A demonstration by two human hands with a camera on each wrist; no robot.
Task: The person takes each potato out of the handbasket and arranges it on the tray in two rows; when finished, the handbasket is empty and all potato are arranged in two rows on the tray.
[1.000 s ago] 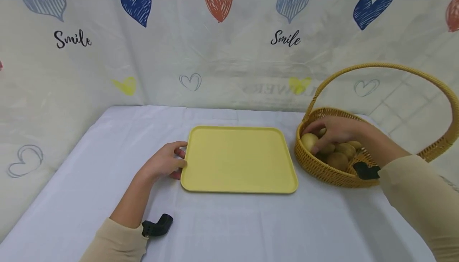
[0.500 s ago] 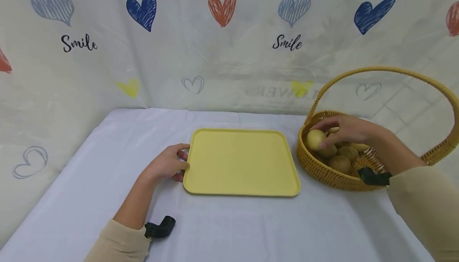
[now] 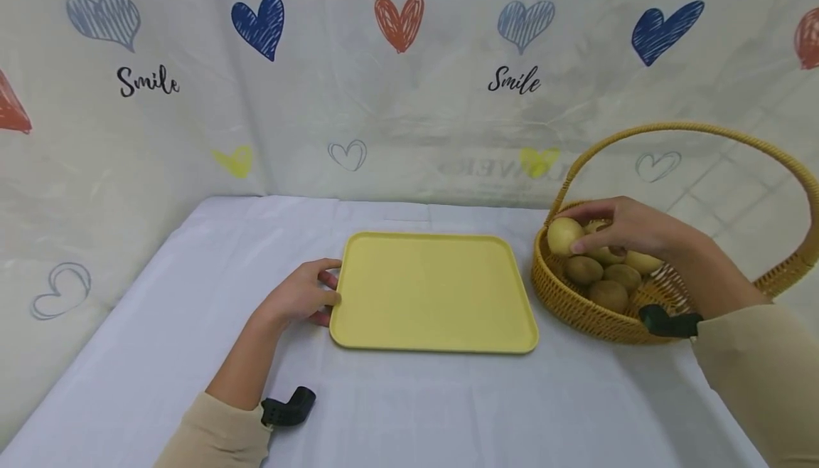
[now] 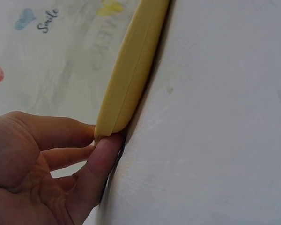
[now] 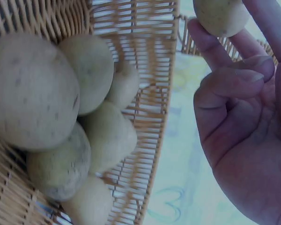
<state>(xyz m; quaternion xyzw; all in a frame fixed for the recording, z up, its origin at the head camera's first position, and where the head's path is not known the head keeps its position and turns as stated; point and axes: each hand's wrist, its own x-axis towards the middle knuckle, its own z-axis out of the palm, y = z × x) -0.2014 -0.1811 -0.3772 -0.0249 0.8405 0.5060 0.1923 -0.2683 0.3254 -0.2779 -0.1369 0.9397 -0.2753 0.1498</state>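
Note:
A yellow rectangular tray (image 3: 435,292) lies flat on the white tablecloth. My left hand (image 3: 304,293) holds its left edge; in the left wrist view the thumb and forefinger of the left hand (image 4: 51,164) meet at the tray's rim (image 4: 124,89). To the right, my right hand (image 3: 630,230) grips a pale yellow potato (image 3: 565,236) between thumb and fingers, above the near-left part of a wicker basket (image 3: 595,323). The right wrist view shows the held potato (image 5: 221,16) at the top, partly cut off. Several more potatoes (image 5: 33,93) lie in the basket.
The basket's tall arched handle (image 3: 687,126) rises over the right forearm. A white sheet printed with hearts (image 3: 399,22) and the word Smile hangs behind the table. Each wrist wears a black camera mount (image 3: 288,407).
My right hand has raised one potato from among the others in the basket. The left hand stays at the tray's edge. The head view has shifted slightly.

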